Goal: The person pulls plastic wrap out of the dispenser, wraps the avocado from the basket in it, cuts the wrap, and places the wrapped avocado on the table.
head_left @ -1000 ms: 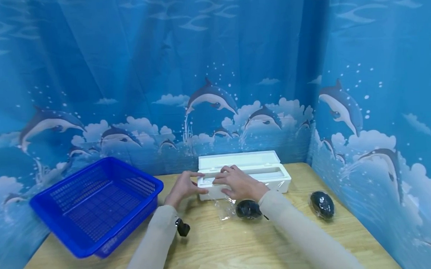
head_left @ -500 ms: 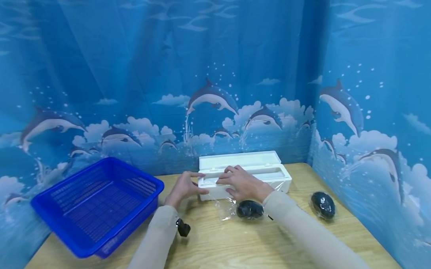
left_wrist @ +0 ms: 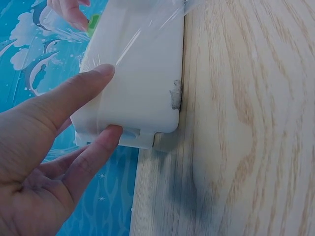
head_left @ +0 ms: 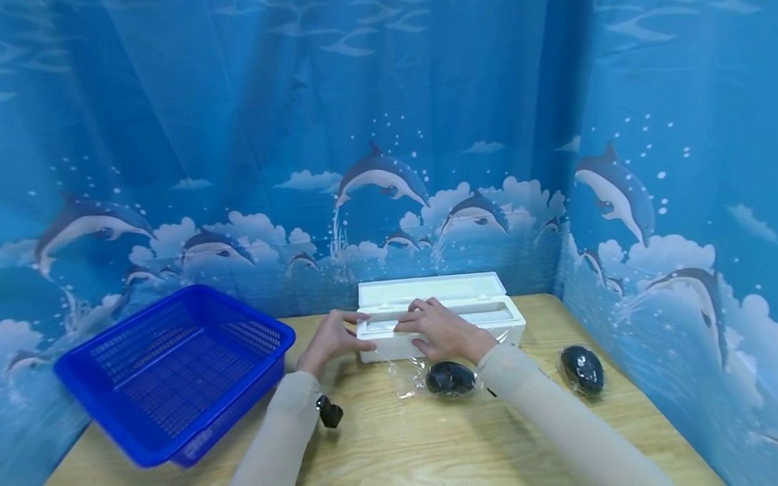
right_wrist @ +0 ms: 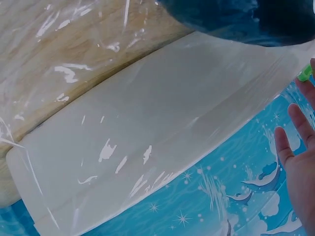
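A long white cling film dispenser stands at the table's back edge, lid tipped back. My left hand grips its left end, thumb on the front face and fingers at the end. My right hand reaches over the top, thumb and a finger at a small green slide cutter, which they appear to pinch; the other fingers spread loosely. Clear film hangs down the front and runs onto the table. On it, just before the dispenser, lies a black oval object, its kind unclear.
A blue plastic basket stands on the left of the wooden table. Another black oval object, wrapped in clear film, lies near the right edge. Dolphin-printed curtains hang close behind and on the right.
My right hand has slid slightly to the right along the dispenser's top, its sleeve following. The left hand keeps its grip, and the black objects stay in place.
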Action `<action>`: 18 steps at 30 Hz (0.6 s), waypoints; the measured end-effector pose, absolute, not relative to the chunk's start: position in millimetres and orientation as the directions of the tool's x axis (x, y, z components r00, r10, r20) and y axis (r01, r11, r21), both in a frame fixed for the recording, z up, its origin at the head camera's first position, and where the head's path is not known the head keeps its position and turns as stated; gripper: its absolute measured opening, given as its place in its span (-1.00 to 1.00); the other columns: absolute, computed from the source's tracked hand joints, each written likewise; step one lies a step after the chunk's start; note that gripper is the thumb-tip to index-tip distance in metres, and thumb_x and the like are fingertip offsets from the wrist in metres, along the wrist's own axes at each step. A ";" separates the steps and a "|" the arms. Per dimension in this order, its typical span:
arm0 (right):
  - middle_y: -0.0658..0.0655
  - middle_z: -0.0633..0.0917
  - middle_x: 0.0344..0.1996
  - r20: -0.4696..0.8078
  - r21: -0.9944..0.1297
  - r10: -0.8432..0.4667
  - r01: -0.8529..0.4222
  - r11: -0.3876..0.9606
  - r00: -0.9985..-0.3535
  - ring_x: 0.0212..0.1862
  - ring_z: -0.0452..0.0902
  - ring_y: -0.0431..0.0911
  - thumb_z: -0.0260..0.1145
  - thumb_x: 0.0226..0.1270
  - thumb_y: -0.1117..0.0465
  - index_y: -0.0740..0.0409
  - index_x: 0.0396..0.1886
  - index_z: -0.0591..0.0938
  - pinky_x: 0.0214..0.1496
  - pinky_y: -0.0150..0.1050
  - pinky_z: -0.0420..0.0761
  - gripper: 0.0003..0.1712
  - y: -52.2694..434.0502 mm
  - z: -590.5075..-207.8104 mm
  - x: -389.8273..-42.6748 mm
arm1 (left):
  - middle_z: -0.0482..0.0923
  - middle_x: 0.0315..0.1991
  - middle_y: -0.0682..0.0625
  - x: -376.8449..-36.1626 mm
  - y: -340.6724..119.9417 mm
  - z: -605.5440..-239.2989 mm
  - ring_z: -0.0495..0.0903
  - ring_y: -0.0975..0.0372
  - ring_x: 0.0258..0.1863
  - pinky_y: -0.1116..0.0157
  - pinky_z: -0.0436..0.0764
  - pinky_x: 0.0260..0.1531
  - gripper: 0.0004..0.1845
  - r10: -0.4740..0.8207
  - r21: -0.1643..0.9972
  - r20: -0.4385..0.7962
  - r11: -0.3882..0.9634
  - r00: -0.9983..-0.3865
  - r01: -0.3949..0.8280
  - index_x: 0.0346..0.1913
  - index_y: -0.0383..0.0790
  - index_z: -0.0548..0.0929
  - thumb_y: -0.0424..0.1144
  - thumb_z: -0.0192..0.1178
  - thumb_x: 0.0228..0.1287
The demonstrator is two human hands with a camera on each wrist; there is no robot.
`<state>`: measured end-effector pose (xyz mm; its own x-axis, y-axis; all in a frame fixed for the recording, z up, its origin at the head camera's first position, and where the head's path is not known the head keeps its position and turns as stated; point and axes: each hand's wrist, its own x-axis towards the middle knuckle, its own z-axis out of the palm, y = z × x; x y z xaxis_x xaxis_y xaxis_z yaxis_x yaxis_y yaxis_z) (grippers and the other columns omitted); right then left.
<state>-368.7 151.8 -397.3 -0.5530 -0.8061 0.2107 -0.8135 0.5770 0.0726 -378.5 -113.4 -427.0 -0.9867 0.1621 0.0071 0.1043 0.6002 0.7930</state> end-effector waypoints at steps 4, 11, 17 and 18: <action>-0.05 0.73 0.21 0.204 0.067 -0.803 -0.811 0.582 -0.560 0.24 0.52 -0.03 0.35 0.41 0.17 -0.08 0.31 0.64 0.29 -0.01 0.53 -0.52 152.8 -396.8 -368.5 | 0.61 0.30 -0.16 -377.6 -115.0 -426.8 0.73 0.13 -0.13 0.21 0.77 -0.21 -0.35 0.163 0.791 0.007 0.603 -0.987 0.105 0.22 0.00 0.72 -0.13 0.66 -0.03; -0.06 0.73 0.21 0.202 0.066 -0.801 -0.808 0.585 -0.564 0.24 0.52 -0.03 0.34 0.42 0.19 -0.08 0.31 0.65 0.29 0.00 0.53 -0.53 156.6 -397.1 -369.3 | 0.58 0.34 -0.17 -376.8 -114.2 -426.0 0.74 0.15 -0.14 0.21 0.77 -0.21 -0.35 0.165 0.780 0.016 0.615 -0.986 0.115 0.22 -0.02 0.72 -0.14 0.66 -0.03; -0.04 0.73 0.21 0.203 0.071 -0.805 -0.812 0.580 -0.557 0.25 0.52 -0.02 0.36 0.39 0.18 -0.07 0.30 0.65 0.29 0.00 0.53 -0.52 155.9 -397.5 -369.3 | 0.57 0.35 -0.16 -376.5 -112.5 -424.5 0.74 0.15 -0.16 0.23 0.77 -0.24 -0.35 0.168 0.764 0.028 0.632 -0.985 0.130 0.21 -0.04 0.72 -0.17 0.66 -0.04; -0.04 0.73 0.21 0.203 0.069 -0.804 -0.811 0.581 -0.558 0.25 0.52 -0.02 0.36 0.39 0.18 -0.07 0.30 0.65 0.29 0.00 0.53 -0.52 155.6 -397.6 -369.1 | 0.59 0.33 -0.16 -376.5 -112.2 -424.3 0.73 0.14 -0.15 0.23 0.76 -0.23 -0.36 0.171 0.757 0.035 0.638 -0.985 0.137 0.20 -0.05 0.73 -0.17 0.66 -0.04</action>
<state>-369.1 155.6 -397.6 -0.5584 -0.8043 0.2032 -0.8112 0.5807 0.0690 -376.5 -112.2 -424.3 -0.9847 0.1706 0.0349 0.1375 0.6385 0.7573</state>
